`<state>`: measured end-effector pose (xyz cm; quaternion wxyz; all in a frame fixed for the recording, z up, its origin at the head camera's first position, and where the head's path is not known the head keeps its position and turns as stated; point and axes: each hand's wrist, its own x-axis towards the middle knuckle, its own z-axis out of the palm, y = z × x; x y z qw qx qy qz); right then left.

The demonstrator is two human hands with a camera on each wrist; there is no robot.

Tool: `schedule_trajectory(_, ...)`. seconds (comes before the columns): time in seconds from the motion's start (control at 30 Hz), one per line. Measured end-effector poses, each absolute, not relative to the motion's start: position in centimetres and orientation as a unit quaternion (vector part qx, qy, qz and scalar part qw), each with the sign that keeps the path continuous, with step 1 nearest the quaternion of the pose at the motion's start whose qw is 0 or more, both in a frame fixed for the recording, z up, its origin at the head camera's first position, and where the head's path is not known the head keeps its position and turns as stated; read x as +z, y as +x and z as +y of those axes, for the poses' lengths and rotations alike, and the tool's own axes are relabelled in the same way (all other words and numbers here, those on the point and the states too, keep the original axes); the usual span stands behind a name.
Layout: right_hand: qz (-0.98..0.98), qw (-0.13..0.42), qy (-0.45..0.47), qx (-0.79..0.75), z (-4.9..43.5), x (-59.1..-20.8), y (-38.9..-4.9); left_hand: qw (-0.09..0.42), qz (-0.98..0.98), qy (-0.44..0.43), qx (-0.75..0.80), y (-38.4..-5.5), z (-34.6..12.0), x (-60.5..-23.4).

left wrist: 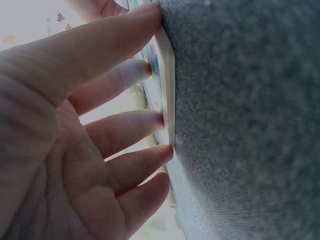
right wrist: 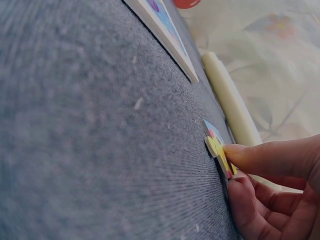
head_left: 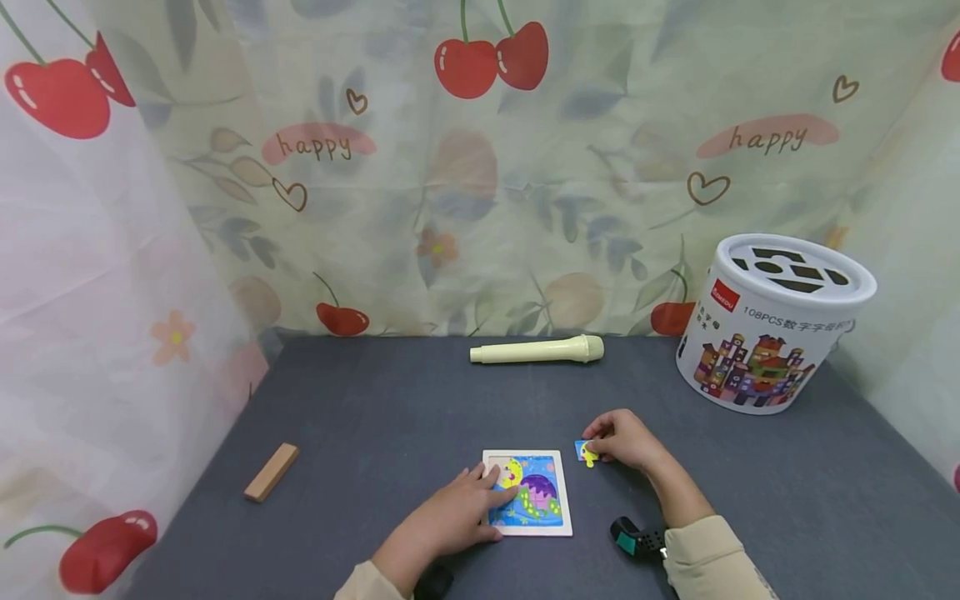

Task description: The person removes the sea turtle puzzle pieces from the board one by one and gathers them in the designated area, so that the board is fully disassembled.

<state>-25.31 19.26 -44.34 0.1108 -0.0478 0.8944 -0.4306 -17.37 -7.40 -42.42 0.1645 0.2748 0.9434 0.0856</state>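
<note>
A square jigsaw puzzle (head_left: 538, 492) with a white frame lies on the dark table, showing a snail-like picture in purple, green and yellow on blue. My left hand (head_left: 463, 510) rests on its left side, fingers spread over the frame and picture. In the left wrist view the fingertips (left wrist: 156, 120) touch the frame's edge. To the right of the frame, my right hand (head_left: 626, 440) pinches a small blue and yellow puzzle piece (head_left: 585, 452) between thumb and finger. The right wrist view shows the piece (right wrist: 218, 148) tilted, close to the table surface.
A pale yellow toy microphone (head_left: 536, 350) lies at the back of the table. A white bucket (head_left: 772, 325) with a holed lid stands at the back right. A wooden block (head_left: 272, 472) is at the left. Near my right sleeve is a black strap (head_left: 637, 537).
</note>
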Motion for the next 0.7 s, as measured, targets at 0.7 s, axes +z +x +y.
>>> schedule_trajectory(0.7,0.894,0.12,-0.098,-0.42,19.2,-43.5,-25.5,0.167,0.943,0.264,0.114,-17.3,-7.6,-42.7)
